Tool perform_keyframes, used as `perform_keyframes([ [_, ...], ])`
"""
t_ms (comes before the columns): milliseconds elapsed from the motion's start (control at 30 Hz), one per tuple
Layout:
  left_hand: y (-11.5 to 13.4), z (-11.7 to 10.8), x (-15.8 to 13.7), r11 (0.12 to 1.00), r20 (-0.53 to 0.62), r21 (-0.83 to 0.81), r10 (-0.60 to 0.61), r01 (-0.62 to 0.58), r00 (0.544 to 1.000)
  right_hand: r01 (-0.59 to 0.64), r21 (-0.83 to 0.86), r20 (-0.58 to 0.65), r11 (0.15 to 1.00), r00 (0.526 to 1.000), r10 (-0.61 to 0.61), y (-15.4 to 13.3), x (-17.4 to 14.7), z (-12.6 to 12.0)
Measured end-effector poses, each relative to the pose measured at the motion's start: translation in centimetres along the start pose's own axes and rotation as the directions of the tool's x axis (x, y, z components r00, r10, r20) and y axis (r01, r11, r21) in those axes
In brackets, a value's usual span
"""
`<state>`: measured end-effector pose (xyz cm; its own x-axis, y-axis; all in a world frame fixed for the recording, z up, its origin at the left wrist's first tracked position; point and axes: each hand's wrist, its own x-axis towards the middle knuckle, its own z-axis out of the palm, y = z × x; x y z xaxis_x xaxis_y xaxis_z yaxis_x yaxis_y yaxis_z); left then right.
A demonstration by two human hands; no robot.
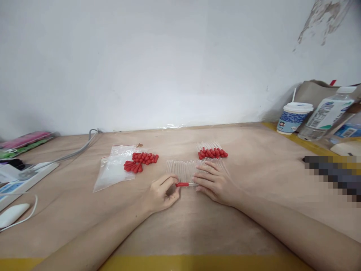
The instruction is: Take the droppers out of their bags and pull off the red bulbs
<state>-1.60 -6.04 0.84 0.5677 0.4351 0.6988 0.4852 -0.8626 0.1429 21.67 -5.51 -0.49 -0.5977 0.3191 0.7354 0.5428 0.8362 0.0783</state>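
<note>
My left hand [163,194] pinches the closed end of a red rubber dropper bulb [182,184]. The bulb's other end meets a thin glass dropper tube [192,184], which runs under the fingers of my right hand [216,184]. That hand grips the tube between thumb and fingers, its other fingers stretched over a row of clear glass tubes [182,169]. Just behind the row lie several droppers with red bulbs fitted [213,153]. Loose red bulbs [145,158] are heaped left of the tubes, partly on clear plastic bags [113,175].
On the left are a power strip [34,177], a grey cable [76,152] and a white mouse [14,215]. A paper cup [295,118] and a plastic bottle [327,116] stand at the back right. Yellow tape [180,262] edges the table; a white wall [169,64] rises behind.
</note>
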Motion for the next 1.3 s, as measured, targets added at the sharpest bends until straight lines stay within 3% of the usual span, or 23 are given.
perform_keyframes([
  [167, -0.2, 0.9, 0.7, 0.999, 0.036, 0.012, -0.035, 0.034, 0.999, -0.033, 0.056, -0.01, 0.998, 0.999, 0.034, -0.1, 0.0, 0.5],
  [267, -0.2, 1.6, 1.0, 1.0, 0.072, 0.02, 0.021, -0.022, 0.997, -0.034, 0.069, -0.011, 0.997, 0.999, 0.035, -0.1, 0.0, 0.7],
  [400, -0.1, 1.9, 1.1, 0.993, 0.031, 0.065, 0.094, -0.096, 0.995, -0.043, 0.063, 0.005, 0.997, 0.999, 0.043, -0.1, -0.1, 1.0],
  [667, -0.2, 1.9, 1.2, 0.987, 0.015, 0.078, 0.141, -0.142, 0.99, -0.053, 0.14, 0.043, 0.989, 0.998, 0.047, -0.2, 0.0, 1.4],
  [900, 0.0, 1.3, 1.4, 0.964, 0.102, 0.141, 0.212, -0.225, 0.972, 0.014, 0.114, 0.012, 0.993, 1.0, -0.016, -0.6, 0.1, 0.9],
  [1300, 0.0, 0.6, 1.2, 0.97, 0.161, 0.118, 0.194, -0.214, 0.968, 0.122, 0.052, -0.012, 0.991, 0.992, -0.122, -0.4, -0.3, 0.3],
])
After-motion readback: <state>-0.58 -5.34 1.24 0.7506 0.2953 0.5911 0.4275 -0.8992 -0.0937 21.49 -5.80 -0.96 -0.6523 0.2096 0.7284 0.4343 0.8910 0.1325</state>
